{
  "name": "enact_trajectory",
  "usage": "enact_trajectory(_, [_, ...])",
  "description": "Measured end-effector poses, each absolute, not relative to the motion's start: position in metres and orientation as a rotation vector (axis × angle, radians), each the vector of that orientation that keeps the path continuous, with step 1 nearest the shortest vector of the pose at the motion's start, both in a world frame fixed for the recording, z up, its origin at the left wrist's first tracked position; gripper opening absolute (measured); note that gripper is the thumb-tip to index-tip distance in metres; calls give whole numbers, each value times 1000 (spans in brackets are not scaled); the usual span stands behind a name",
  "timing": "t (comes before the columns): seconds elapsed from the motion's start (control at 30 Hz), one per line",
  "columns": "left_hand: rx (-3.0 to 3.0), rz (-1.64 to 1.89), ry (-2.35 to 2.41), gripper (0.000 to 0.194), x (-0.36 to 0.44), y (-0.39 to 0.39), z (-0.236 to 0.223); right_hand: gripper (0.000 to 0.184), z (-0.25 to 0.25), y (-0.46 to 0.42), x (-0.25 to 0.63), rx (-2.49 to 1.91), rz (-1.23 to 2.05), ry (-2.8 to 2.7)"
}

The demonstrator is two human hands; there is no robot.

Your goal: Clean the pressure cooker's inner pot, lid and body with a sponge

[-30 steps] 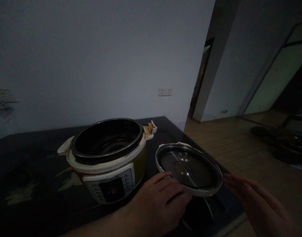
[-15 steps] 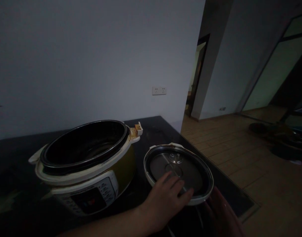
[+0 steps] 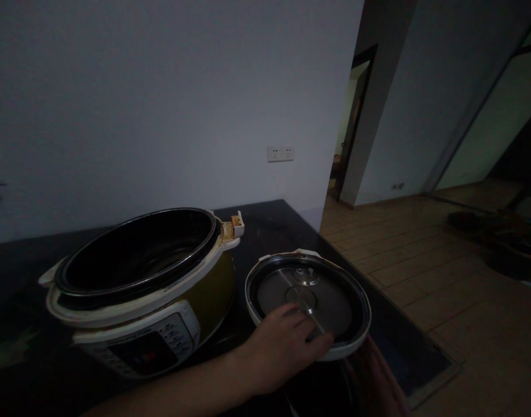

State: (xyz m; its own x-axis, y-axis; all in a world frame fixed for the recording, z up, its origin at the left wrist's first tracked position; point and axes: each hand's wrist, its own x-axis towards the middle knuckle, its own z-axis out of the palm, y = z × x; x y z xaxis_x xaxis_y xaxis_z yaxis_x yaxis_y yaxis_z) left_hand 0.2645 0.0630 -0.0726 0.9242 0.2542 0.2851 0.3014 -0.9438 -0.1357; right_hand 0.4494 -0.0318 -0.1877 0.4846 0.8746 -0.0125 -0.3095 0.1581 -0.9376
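An upturned pressure cooker lid [image 3: 330,301] shows its metal inner face, dark sealing ring and small valve fittings. My left hand [image 3: 287,347] reaches across its near edge, bent fingers and thumb apart on the inner face. Along the lid's lower right rim is my right hand [image 3: 382,376], dark and partly cut off, supporting it from the outside; its fingertips are hidden under the lid. To the left stands the electric pressure cooker [image 3: 213,289], uncovered, with a black inner pot [image 3: 139,249] inside and a control panel [image 3: 156,344] on its front.
Both rest on or over a dark glossy table [image 3: 269,223] against a pale wall [image 3: 161,104]. A double wall socket [image 3: 280,153] is above the table's back edge. Tiled floor [image 3: 387,249] lies to the right, with dark items [image 3: 504,231] farther off.
My left hand has slid slightly towards the lid's near edge and its fingers are bent more. The view has shifted a little, moving the cooker and lid leftward.
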Motion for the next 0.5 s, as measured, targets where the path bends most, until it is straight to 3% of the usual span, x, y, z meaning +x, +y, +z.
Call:
enact_trajectory(0.13, [-2963,-369,-456,36,262,65,-66,52,-192,-30,446,-1065,979,-501])
enact_trajectory(0.27, [-3030,-287,-508,39,260,67,-56,45,-196,-27,446,-1016,1036,-436])
enact_trajectory(0.5, [-3133,-275,-631,51,258,74,-48,41,-163,-30,430,-1023,1052,-427])
